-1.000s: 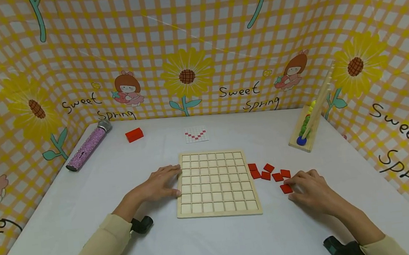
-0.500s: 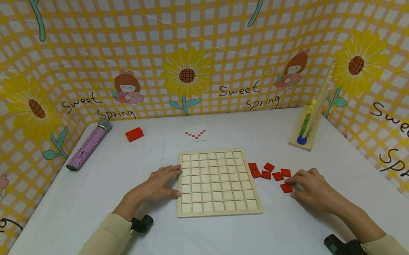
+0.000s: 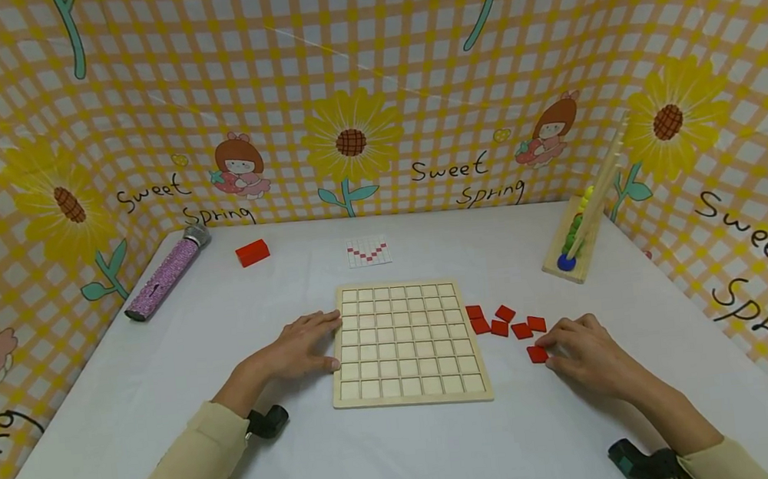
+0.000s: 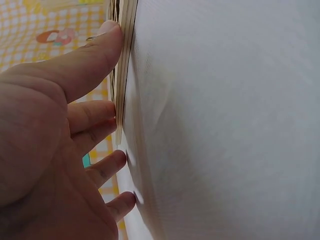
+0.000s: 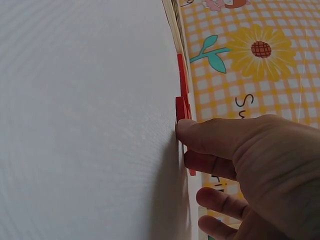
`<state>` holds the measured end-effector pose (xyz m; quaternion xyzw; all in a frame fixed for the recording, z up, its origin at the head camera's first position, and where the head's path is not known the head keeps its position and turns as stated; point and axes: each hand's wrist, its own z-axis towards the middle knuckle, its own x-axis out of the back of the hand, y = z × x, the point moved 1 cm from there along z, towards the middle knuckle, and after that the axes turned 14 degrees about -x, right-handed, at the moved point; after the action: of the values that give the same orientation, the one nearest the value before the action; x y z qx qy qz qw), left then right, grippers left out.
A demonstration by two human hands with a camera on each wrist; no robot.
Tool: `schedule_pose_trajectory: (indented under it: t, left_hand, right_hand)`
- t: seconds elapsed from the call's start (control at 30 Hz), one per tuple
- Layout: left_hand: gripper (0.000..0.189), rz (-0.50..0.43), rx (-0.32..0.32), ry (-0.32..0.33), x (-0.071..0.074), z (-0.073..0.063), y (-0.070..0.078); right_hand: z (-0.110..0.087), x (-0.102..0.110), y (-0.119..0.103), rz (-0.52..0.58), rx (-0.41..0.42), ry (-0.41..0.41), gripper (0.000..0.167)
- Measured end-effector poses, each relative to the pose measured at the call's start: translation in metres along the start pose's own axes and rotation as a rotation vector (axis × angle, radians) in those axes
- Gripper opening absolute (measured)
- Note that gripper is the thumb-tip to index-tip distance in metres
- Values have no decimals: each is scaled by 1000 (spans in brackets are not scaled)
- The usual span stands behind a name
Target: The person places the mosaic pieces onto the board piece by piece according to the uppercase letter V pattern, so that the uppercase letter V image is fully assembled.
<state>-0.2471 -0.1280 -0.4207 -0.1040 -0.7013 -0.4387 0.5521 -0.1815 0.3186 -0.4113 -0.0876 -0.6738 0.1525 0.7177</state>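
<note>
A square wooden grid board lies flat on the white table. My left hand rests at its left edge, fingers spread and thumb against the rim; the left wrist view shows the thumb on the board's side. Several small red square tiles lie loosely to the right of the board. At the nearest one, a red tile, my right hand pinches the right side between thumb and index finger. In the right wrist view, the thumb sits right at the red tile's edge.
Behind the board lies a small card with a red V pattern on a grid. A red block and a glittery pink microphone lie at the back left. A wooden stand with coloured beads stands at the back right.
The right thumb has shifted slightly up and right along the near red tile. The left hand, board and other tiles stay in place.
</note>
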Motion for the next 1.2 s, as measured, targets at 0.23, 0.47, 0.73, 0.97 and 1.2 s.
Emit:
schedule_pose_trajectory:
  t: [0.23, 0.47, 0.73, 0.97, 1.2]
  left_hand:
    - [74, 2, -1, -4, -1, -1, 1]
    - [74, 11, -2, 1, 0, -2, 3]
    - [74, 8, 12, 2, 0, -3, 6]
    - [73, 2, 8, 7, -1, -3, 7]
    - [73, 3, -7, 23, -2, -3, 6]
  right_hand:
    - [0, -1, 1, 5, -7, 3, 18]
    - [0, 0, -1, 12, 4, 14, 18]
    - [1, 0, -12, 12, -7, 10, 21]
    - [1, 0, -24, 33, -36, -12, 22]
    - [3, -3, -34, 38, -30, -7, 23]
